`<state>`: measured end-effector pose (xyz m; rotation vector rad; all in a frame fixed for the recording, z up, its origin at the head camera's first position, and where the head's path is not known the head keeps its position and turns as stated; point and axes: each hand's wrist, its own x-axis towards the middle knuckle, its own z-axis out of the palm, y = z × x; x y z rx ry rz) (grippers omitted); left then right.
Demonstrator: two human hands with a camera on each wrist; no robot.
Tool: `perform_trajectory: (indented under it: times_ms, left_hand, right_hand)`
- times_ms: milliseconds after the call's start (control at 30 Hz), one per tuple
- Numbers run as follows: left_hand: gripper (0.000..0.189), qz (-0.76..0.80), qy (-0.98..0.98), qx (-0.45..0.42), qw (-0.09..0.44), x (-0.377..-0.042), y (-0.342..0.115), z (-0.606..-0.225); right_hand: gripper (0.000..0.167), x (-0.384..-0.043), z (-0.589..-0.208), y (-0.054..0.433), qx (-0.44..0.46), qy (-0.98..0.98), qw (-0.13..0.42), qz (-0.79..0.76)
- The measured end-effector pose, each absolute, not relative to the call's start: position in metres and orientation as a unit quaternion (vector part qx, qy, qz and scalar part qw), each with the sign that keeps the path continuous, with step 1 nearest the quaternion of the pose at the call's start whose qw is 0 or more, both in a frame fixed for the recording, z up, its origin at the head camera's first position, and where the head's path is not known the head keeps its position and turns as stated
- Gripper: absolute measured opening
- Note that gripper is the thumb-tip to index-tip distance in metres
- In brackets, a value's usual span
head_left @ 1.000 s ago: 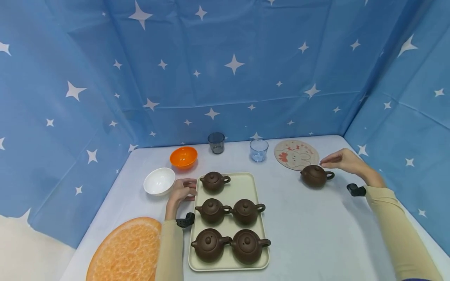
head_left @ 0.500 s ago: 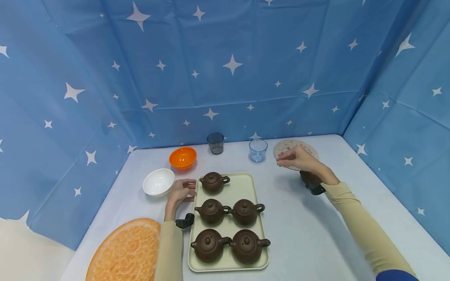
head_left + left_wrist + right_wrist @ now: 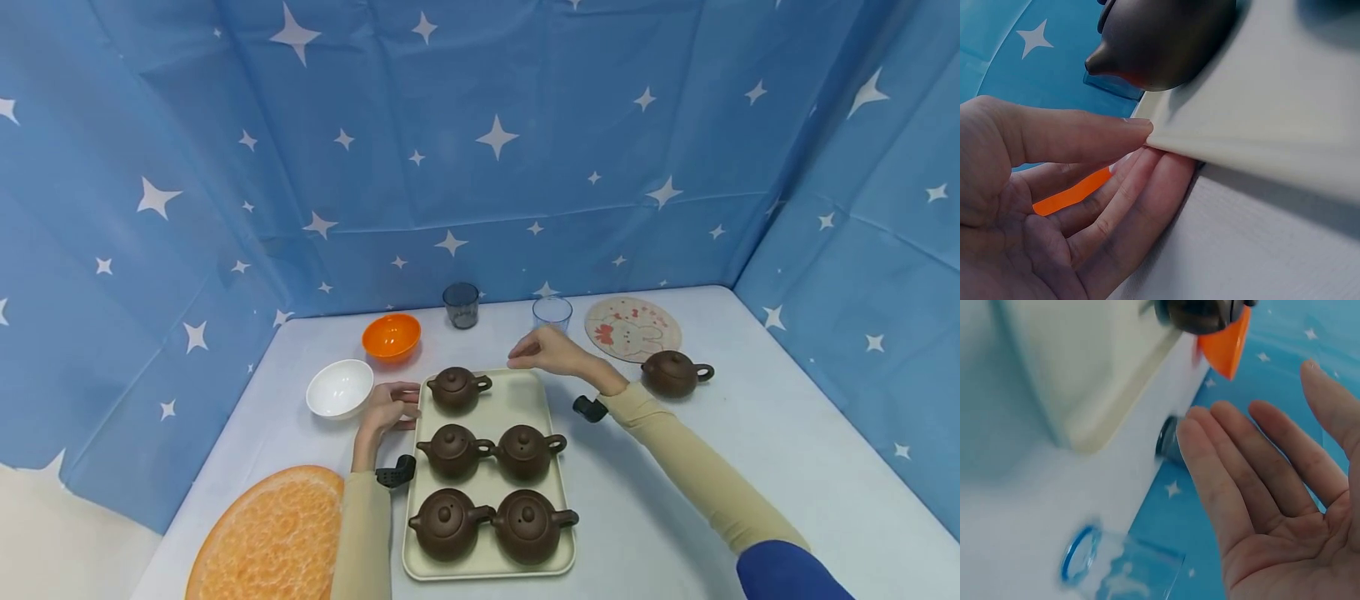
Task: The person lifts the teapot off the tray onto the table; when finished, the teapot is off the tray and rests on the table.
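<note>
A cream tray (image 3: 517,390) bears several dark brown teapots: a small teapot (image 3: 454,390) at the far left, two in the middle row and two larger ones at the near end. My left hand (image 3: 387,406) grips the tray's left rim; in the left wrist view the thumb (image 3: 1104,134) lies on top with fingers beneath. My right hand (image 3: 551,352) hovers over the tray's far right corner, holding nothing; in the right wrist view its fingers (image 3: 1235,469) are extended and thumb apart. Another brown teapot (image 3: 671,374) sits on the table at the right.
A white bowl (image 3: 340,389) and an orange bowl (image 3: 391,337) stand left of the tray. Behind are a grey glass (image 3: 461,306), a clear blue glass (image 3: 552,312) and a round bunny mat (image 3: 633,328). An orange round mat (image 3: 270,537) lies front left. Blue star-patterned cloth walls the table.
My right hand has moved left, away from the teapot at the right, to the tray's far right corner. The left hand stays on the rim and the teapots have not moved.
</note>
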<state>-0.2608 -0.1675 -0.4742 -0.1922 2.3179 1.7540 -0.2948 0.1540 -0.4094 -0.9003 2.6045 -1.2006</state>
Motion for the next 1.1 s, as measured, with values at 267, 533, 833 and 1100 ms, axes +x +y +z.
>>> perform_trajectory:
  times_ms: [267,533,833,1100]
  left_hand:
    - [0.052,0.598,0.791,-0.068,0.110,-0.259,-0.168,-0.473]
    - [0.052,0.593,0.794,-0.067,0.112,-0.259,-0.167,-0.472]
    - [0.051,0.591,0.796,-0.068,0.113,-0.261,-0.167,-0.474]
    - [0.051,0.591,0.796,-0.064,0.118,-0.259,-0.167,-0.470]
  right_hand:
    - [0.022,-0.306,-0.413,0.118,-0.316,0.875,0.084,-0.358]
    - [0.016,-0.308,-0.424,0.100,-0.320,0.872,0.127,-0.348]
    - [0.012,-0.308,-0.430,0.092,-0.307,0.874,0.134,-0.352]
    - [0.011,-0.309,-0.433,0.087,-0.303,0.873,0.136,-0.357]
